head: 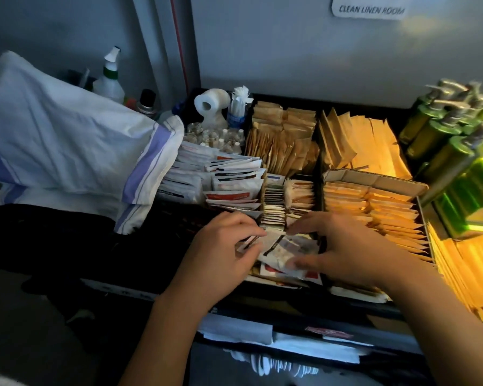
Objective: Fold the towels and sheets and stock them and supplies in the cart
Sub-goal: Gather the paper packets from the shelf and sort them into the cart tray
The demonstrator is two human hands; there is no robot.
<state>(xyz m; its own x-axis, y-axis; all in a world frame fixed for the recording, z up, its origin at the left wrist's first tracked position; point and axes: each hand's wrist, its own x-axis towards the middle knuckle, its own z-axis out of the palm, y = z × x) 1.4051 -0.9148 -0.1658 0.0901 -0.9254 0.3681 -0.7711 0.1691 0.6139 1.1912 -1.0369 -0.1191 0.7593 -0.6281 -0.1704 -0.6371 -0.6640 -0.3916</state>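
Loose white sachets (279, 252) in the cart tray's (425, 218) near compartment are pinched by the left hand (221, 254); the right hand (343, 252) is spread flat over them, its grip apart. Sachets could be spilled into neighbouring rows if pushed carelessly. Striped folded towels (67, 140) are stacked at the tray's left. Green pump bottles (452, 146) stand at the right, below a "Clean Linen Room" sign (370, 8).
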